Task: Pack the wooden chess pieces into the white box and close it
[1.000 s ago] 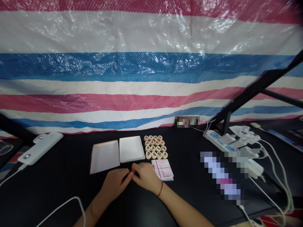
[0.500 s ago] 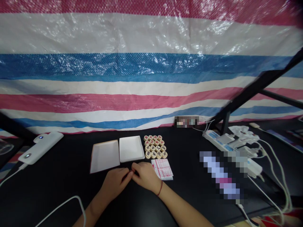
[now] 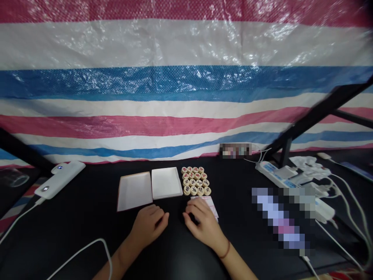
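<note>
My left hand (image 3: 149,223) rests on the black table with its fingers loosely curled in and nothing visible in it. It lies just in front of an open shallow box lid (image 3: 134,190) with a pale inside. My right hand (image 3: 205,225) is bent over the near left part of a folded white sheet with red lines (image 3: 211,203), thumb and forefinger apart; whether it touches the sheet I cannot tell. Beyond that sheet stand Chinese chess pieces (image 3: 196,181) in neat rows, red characters behind, black in front. A white box tray (image 3: 166,182) sits left of them.
A white device with a cable (image 3: 60,180) lies at the left, and a loose white cable (image 3: 100,240) crosses near my left forearm. To the right are a power strip (image 3: 275,174) with plugs and a blurred-out object (image 3: 278,217). Striped sheeting (image 3: 163,109) hangs behind.
My hands were together at the fingertips and have parted. The right hand has moved right, onto the near side of the folded sheet. The view has shifted slightly left.
</note>
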The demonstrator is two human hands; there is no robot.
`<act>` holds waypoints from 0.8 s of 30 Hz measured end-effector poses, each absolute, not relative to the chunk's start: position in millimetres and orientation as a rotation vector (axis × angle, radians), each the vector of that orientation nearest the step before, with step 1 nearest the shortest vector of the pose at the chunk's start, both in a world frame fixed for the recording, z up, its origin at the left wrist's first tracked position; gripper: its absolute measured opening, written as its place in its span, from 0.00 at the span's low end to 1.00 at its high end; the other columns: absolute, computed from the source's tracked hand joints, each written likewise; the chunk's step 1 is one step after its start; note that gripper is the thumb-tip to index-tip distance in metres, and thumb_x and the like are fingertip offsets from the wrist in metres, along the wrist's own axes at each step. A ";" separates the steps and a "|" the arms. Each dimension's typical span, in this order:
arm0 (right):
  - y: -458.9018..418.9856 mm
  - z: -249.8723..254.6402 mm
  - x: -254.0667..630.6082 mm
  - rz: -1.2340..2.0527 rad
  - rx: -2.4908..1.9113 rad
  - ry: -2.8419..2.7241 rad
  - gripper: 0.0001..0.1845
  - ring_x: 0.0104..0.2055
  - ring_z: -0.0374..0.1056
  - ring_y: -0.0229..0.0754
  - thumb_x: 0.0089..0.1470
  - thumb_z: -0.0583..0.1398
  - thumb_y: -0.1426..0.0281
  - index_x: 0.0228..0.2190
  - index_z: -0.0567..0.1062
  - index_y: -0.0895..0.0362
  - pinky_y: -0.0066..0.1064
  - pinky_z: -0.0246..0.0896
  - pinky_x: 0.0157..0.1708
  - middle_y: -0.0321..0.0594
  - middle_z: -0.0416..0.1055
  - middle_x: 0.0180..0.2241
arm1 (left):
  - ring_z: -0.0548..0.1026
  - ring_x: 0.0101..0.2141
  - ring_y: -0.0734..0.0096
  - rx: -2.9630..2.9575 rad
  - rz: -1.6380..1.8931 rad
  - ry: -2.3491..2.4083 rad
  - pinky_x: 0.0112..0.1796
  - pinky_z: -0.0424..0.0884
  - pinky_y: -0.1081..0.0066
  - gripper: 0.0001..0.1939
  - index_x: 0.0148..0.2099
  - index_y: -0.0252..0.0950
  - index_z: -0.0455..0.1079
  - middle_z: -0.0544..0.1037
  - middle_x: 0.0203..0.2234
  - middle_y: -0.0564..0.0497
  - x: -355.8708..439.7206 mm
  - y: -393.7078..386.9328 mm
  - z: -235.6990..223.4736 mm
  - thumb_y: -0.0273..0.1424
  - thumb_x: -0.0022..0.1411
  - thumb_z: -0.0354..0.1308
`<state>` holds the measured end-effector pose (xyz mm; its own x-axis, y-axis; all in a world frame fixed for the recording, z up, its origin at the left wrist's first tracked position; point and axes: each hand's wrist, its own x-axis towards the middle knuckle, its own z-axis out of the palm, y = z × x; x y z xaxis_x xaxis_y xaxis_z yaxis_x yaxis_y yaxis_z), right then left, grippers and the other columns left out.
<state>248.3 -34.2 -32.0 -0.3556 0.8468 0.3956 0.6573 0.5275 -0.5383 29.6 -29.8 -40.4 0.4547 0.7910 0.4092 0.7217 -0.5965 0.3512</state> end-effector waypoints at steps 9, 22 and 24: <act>-63.8 -56.6 304.2 0.023 -1.531 -2.203 0.17 0.51 0.64 0.50 0.57 0.59 0.65 0.49 0.71 0.52 0.44 0.58 0.49 0.45 0.70 0.49 | 0.70 0.45 0.59 2.547 0.648 1.644 0.45 0.61 0.60 0.10 0.46 0.40 0.72 0.78 0.42 0.46 41.4 4.0 -32.0 0.30 0.64 0.52; -55.6 -20.2 258.4 0.072 -1.257 -1.880 0.11 0.44 0.68 0.47 0.60 0.53 0.74 0.42 0.73 0.53 0.42 0.65 0.43 0.46 0.71 0.41 | 0.71 0.43 0.58 2.385 0.732 1.797 0.42 0.63 0.61 0.10 0.41 0.40 0.74 0.78 0.41 0.47 27.7 4.2 -22.3 0.33 0.62 0.53; -42.3 -12.2 240.5 0.031 -1.157 -1.889 0.12 0.46 0.68 0.47 0.60 0.53 0.74 0.43 0.73 0.53 0.43 0.65 0.46 0.46 0.72 0.41 | 0.68 0.50 0.53 2.349 0.784 1.939 0.46 0.63 0.59 0.14 0.48 0.41 0.73 0.74 0.50 0.45 21.1 12.2 -27.2 0.33 0.62 0.52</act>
